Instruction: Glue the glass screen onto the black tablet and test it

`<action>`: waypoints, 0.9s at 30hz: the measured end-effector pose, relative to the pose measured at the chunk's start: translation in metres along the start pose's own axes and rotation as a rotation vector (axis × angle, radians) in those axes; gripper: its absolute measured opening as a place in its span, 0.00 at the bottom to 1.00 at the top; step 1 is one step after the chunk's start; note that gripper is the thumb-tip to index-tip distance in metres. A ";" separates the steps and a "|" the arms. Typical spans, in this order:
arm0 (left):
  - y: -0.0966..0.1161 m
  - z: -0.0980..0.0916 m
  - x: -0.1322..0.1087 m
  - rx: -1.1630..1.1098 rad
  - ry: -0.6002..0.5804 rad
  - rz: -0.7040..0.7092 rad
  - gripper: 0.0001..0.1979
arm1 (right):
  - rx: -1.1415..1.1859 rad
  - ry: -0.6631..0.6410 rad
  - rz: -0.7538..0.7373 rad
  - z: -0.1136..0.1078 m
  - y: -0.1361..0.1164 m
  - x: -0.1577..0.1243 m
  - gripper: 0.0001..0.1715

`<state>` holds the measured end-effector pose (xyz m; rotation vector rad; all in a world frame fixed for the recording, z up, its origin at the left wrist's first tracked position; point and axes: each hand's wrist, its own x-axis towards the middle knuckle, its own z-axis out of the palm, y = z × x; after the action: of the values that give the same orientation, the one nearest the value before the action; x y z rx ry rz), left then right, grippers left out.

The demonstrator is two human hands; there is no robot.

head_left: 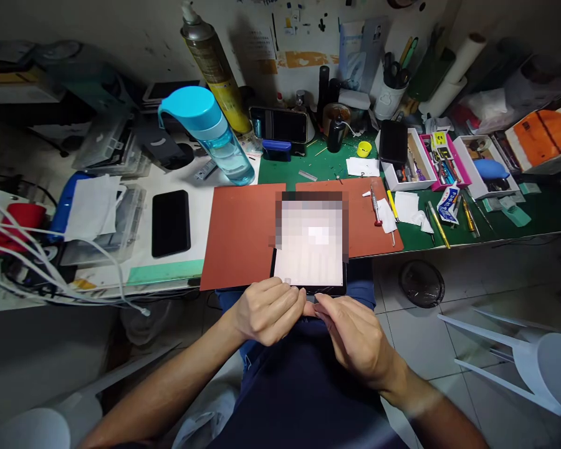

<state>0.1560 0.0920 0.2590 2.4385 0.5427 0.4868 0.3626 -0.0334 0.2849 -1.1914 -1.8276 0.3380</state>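
A tablet [311, 249] with a lit, partly pixelated screen lies on the brown mats [243, 234], its near edge at the table's front. Both hands are together just in front of that edge. My left hand [271, 312] is closed, fingers curled, close to the tablet's lower left corner. Beside it on the right, my right hand [355, 330] is closed too, thumb and fingers pressed together near the left hand's fingertips. Anything between the fingers is too small or hidden to make out.
A blue-lidded bottle [215, 134] and a black phone [171, 223] are at the left, near white cables [51, 268]. A screwdriver [376, 206], tweezers and tool boxes [409, 162] lie right. Another phone [280, 125] leans at the back.
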 end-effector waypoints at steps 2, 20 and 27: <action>0.003 -0.003 0.005 0.048 -0.007 0.083 0.11 | -0.064 -0.059 -0.039 -0.004 0.002 0.000 0.35; 0.014 -0.019 0.018 0.071 -0.012 0.230 0.19 | 0.010 -0.186 -0.020 -0.007 -0.002 0.009 0.22; 0.005 -0.019 0.012 0.035 0.044 0.219 0.13 | 0.236 -0.075 0.193 -0.003 0.006 0.005 0.25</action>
<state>0.1583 0.1027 0.2794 2.5394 0.3049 0.6259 0.3673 -0.0272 0.2853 -1.2035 -1.6844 0.6971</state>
